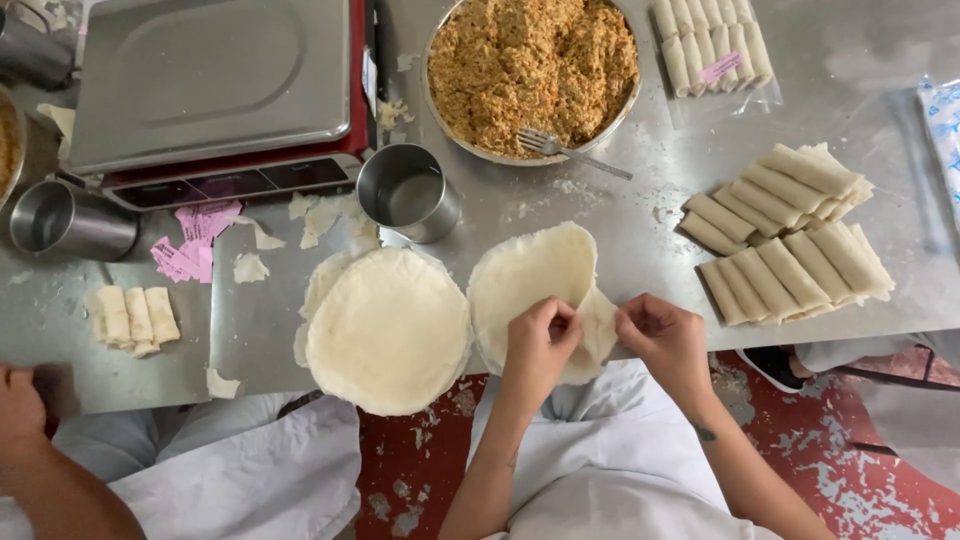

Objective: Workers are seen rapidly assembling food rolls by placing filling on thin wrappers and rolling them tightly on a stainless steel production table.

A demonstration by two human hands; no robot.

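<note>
— What have we got in our hands?

— Our left hand [540, 335] and right hand [662, 335] both have their fingers pinched shut on the near edge of the thin pale round wrapper [535, 275], peeling it off its stack at the counter's [640, 250] six o'clock edge, close to us for easy reach.

— And around it?

— A second stack of pale round wrappers [388, 330] at nine o'clock; the wide metal bowl of brown crumbly filling [533, 70] at twelve, fork in it; finished pale rolls [785, 235] laid in rows at two. The small steel cup [405, 190] probably holds water, though we can't see in.
</note>
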